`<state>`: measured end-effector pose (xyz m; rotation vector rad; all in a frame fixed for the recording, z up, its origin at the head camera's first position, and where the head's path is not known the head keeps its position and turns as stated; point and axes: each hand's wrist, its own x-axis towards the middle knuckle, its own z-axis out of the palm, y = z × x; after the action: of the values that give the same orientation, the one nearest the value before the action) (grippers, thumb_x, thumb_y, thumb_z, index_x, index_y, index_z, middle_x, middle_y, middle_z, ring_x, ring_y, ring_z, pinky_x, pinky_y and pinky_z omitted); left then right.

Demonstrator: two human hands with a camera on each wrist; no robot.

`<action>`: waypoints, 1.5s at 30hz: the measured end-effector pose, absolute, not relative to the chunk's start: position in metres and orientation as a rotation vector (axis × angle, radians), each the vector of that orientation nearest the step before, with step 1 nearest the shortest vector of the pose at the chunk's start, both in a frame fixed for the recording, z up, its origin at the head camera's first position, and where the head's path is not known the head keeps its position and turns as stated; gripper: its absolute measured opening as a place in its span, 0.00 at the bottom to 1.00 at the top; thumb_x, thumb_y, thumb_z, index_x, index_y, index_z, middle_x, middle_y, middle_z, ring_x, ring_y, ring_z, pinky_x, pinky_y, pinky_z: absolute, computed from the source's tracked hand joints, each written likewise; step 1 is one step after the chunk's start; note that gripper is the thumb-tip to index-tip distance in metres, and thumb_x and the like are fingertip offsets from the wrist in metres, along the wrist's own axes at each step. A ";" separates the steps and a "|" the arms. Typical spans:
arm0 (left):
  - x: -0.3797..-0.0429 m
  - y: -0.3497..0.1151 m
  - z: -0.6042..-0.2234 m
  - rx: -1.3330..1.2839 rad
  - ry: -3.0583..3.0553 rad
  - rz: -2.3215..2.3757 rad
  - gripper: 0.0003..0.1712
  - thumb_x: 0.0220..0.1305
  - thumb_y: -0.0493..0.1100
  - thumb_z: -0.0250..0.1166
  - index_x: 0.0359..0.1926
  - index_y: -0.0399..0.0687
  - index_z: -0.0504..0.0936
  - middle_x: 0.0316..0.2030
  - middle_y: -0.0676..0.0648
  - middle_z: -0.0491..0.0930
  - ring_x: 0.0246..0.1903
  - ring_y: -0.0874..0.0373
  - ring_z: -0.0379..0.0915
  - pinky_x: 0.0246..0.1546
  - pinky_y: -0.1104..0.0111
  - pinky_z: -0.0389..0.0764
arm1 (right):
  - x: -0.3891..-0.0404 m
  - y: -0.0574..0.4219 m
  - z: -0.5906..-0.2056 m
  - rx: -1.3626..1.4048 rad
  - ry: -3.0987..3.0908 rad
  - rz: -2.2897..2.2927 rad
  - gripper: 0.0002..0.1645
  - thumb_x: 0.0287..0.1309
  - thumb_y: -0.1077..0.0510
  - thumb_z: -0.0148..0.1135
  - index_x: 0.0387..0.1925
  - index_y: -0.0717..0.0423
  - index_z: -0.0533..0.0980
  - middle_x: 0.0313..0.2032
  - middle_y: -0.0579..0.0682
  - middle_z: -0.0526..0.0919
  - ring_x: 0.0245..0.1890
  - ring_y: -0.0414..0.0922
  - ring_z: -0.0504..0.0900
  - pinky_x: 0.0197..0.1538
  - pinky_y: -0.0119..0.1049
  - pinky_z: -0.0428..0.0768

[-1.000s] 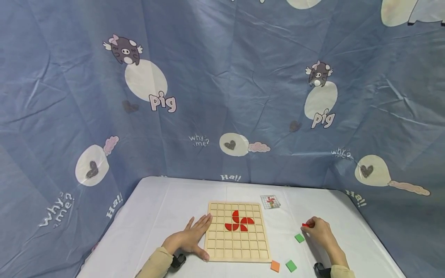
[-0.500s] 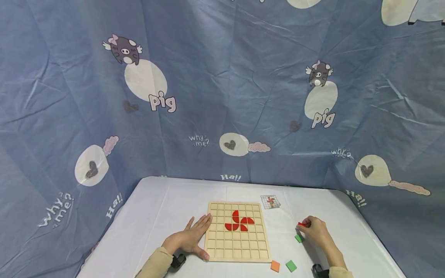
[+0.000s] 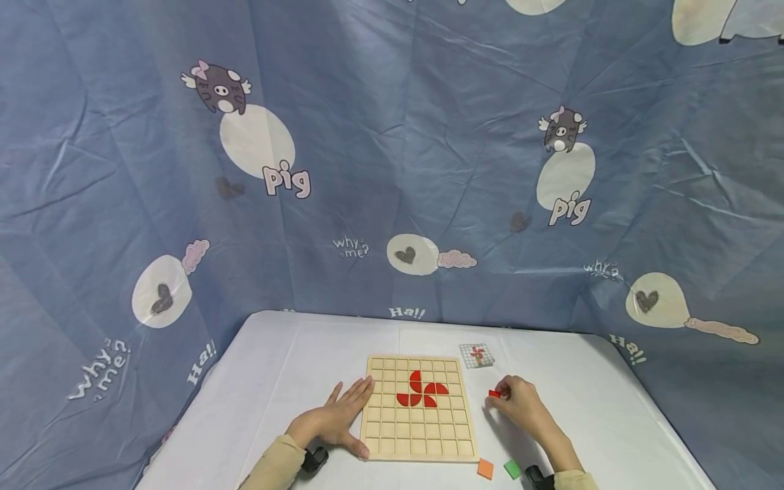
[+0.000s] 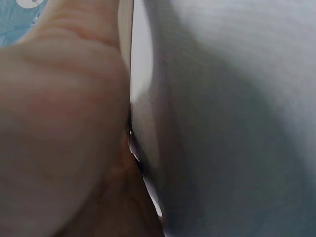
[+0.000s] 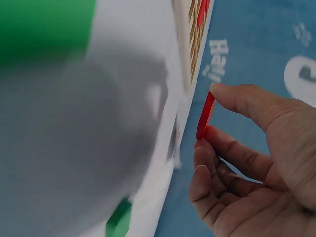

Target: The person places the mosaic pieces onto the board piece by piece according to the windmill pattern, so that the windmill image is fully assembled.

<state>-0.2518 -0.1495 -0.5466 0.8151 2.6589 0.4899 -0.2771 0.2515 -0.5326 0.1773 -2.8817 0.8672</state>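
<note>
A pale wooden grid board [image 3: 418, 431] lies on the white table, with several red rounded pieces [image 3: 415, 381] set as a pinwheel in its cells. My left hand [image 3: 335, 416], fingers spread and straight, rests against the board's left edge. In the left wrist view the hand [image 4: 59, 118] fills the left side, close and blurred. To the right of the board my right hand [image 3: 520, 405] pinches a thin red piece [image 3: 494, 394] above the table. The right wrist view has this red piece [image 5: 205, 116] on edge between thumb and fingertips; its full outline cannot be told.
A small card [image 3: 473, 354] with a printed grid and a red pattern lies beyond the board's right corner. Near the board's front right corner are an orange tile [image 3: 485, 469] and a green tile [image 3: 512, 469]. Another green tile [image 5: 118, 217] appears in the right wrist view.
My right hand has moved left toward the board with the red piece, and its arm now hides one green tile in the head view. The left hand stays where it was.
</note>
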 end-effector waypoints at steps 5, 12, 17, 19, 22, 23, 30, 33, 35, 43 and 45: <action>-0.252 -0.150 -0.549 0.819 2.665 0.481 0.76 0.40 0.71 0.71 0.75 0.37 0.37 0.77 0.38 0.35 0.76 0.42 0.32 0.72 0.39 0.35 | -0.274 0.224 -0.531 0.285 -2.886 0.920 0.14 0.44 0.57 0.76 0.28 0.56 0.78 0.27 0.46 0.77 0.27 0.38 0.73 0.28 0.29 0.74; -0.253 -0.150 -0.551 0.814 2.660 0.492 0.77 0.39 0.73 0.70 0.75 0.38 0.36 0.77 0.39 0.34 0.76 0.42 0.31 0.72 0.40 0.34 | -0.268 0.192 -0.531 0.518 -2.875 0.942 0.15 0.46 0.56 0.76 0.29 0.58 0.77 0.29 0.46 0.77 0.28 0.38 0.74 0.27 0.26 0.75; -0.253 -0.151 -0.551 0.826 2.662 0.498 0.76 0.40 0.72 0.70 0.75 0.38 0.36 0.77 0.38 0.34 0.76 0.42 0.31 0.72 0.39 0.34 | -0.265 0.175 -0.532 0.645 -2.878 0.917 0.14 0.47 0.56 0.75 0.30 0.58 0.78 0.29 0.46 0.77 0.28 0.36 0.75 0.28 0.26 0.76; -0.253 -0.151 -0.551 0.824 2.662 0.498 0.76 0.40 0.72 0.70 0.75 0.38 0.37 0.77 0.39 0.34 0.76 0.42 0.31 0.72 0.40 0.34 | -0.264 0.169 -0.533 0.676 -2.890 0.918 0.13 0.48 0.56 0.74 0.30 0.58 0.78 0.30 0.46 0.77 0.28 0.36 0.74 0.28 0.26 0.76; -0.253 -0.151 -0.551 0.813 2.661 0.497 0.77 0.39 0.73 0.69 0.76 0.39 0.37 0.77 0.39 0.34 0.76 0.42 0.31 0.72 0.40 0.34 | -0.263 0.161 -0.535 0.718 -2.899 0.917 0.13 0.48 0.55 0.74 0.30 0.58 0.78 0.30 0.45 0.77 0.28 0.35 0.73 0.28 0.26 0.76; -0.253 -0.151 -0.552 0.809 2.660 0.496 0.77 0.38 0.74 0.69 0.76 0.39 0.37 0.77 0.39 0.34 0.76 0.43 0.31 0.72 0.40 0.34 | -0.262 0.159 -0.536 0.726 -2.901 0.917 0.13 0.48 0.55 0.74 0.30 0.57 0.78 0.29 0.45 0.76 0.28 0.34 0.73 0.28 0.26 0.75; -0.253 -0.150 -0.551 0.792 2.656 0.500 0.78 0.37 0.74 0.69 0.76 0.39 0.37 0.77 0.40 0.34 0.76 0.43 0.31 0.72 0.41 0.34 | -0.261 0.148 -0.543 0.782 -2.906 0.899 0.14 0.48 0.54 0.75 0.28 0.56 0.77 0.28 0.44 0.76 0.26 0.32 0.70 0.26 0.24 0.74; -0.253 -0.150 -0.551 0.795 2.656 0.494 0.78 0.37 0.74 0.69 0.76 0.39 0.36 0.77 0.40 0.34 0.76 0.44 0.31 0.72 0.41 0.34 | -0.260 0.146 -0.544 0.791 -2.905 0.883 0.14 0.48 0.54 0.75 0.28 0.56 0.77 0.28 0.44 0.76 0.26 0.32 0.70 0.27 0.25 0.74; -0.253 -0.150 -0.551 0.796 2.656 0.492 0.78 0.38 0.74 0.69 0.76 0.39 0.36 0.77 0.40 0.34 0.76 0.44 0.31 0.72 0.41 0.34 | -0.260 0.146 -0.545 0.795 -2.893 0.871 0.15 0.47 0.54 0.75 0.27 0.56 0.76 0.28 0.44 0.76 0.26 0.33 0.70 0.27 0.25 0.74; -0.253 -0.151 -0.551 0.795 2.653 0.502 0.77 0.38 0.74 0.69 0.76 0.39 0.36 0.77 0.40 0.34 0.76 0.43 0.31 0.72 0.41 0.33 | -0.261 0.145 -0.545 0.782 -2.866 0.859 0.15 0.46 0.54 0.75 0.28 0.57 0.76 0.28 0.45 0.76 0.27 0.35 0.71 0.27 0.25 0.74; -0.253 -0.151 -0.551 0.794 2.654 0.502 0.78 0.38 0.74 0.69 0.76 0.40 0.36 0.77 0.40 0.34 0.76 0.44 0.31 0.73 0.41 0.34 | -0.261 0.144 -0.546 0.783 -2.863 0.865 0.15 0.47 0.55 0.75 0.28 0.57 0.76 0.28 0.45 0.76 0.27 0.35 0.71 0.27 0.25 0.73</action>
<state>-0.2528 -0.1507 -0.5508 0.7943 2.6544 0.5022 -0.2609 0.1444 -0.5459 0.7829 -2.8630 0.8654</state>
